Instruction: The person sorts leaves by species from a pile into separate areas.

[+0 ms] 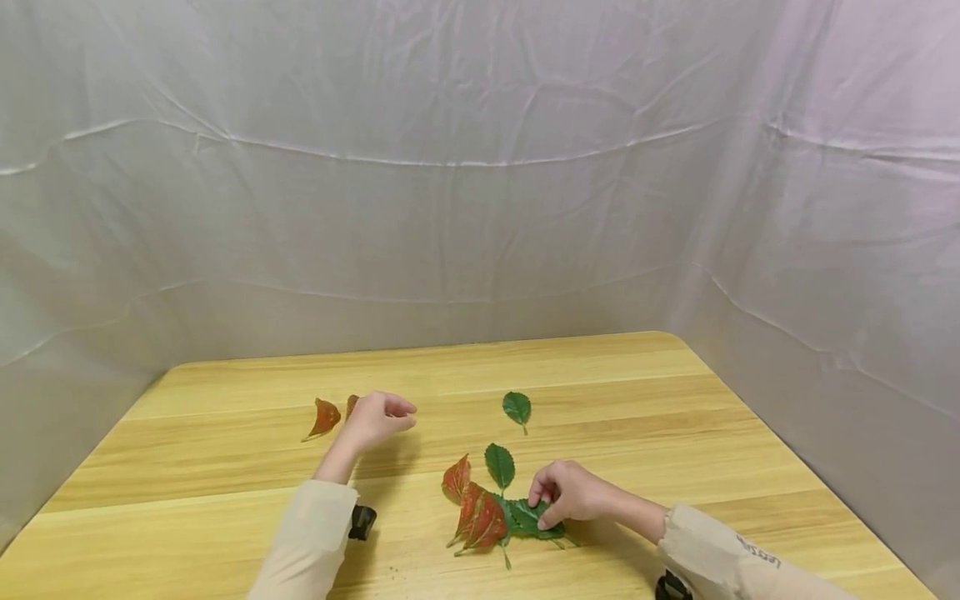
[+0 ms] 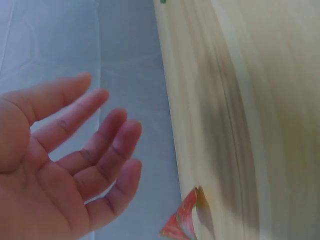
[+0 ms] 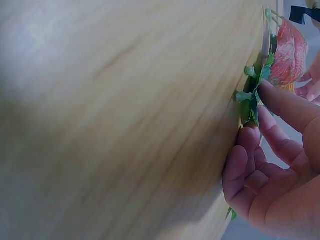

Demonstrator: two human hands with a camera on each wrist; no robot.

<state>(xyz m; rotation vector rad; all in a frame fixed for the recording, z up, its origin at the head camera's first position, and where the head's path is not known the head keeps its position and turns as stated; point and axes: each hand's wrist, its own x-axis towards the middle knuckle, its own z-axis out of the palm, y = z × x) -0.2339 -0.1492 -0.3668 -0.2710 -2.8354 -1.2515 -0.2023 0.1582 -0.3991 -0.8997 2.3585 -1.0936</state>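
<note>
Over the left side of the table my left hand (image 1: 378,417) hovers with its fingers loosely bent; nothing is in it in the left wrist view. Beneath and behind it lies a red leaf (image 1: 352,404), partly hidden by the hand, and another red leaf (image 1: 324,415) is further left. My right hand (image 1: 577,490) holds a green leaf (image 1: 525,518) between thumb and fingers, low at the table. That leaf lies among other green leaves, beside a cluster of overlapping red leaves (image 1: 480,521). The right wrist view shows the thumb against the green leaf's edge (image 3: 255,102).
One green leaf (image 1: 499,465) points away from the cluster, and a single green leaf (image 1: 517,407) lies farther back. The wooden table (image 1: 712,433) has rounded back corners. Pale sheeting (image 1: 450,233) hangs behind it and along both sides.
</note>
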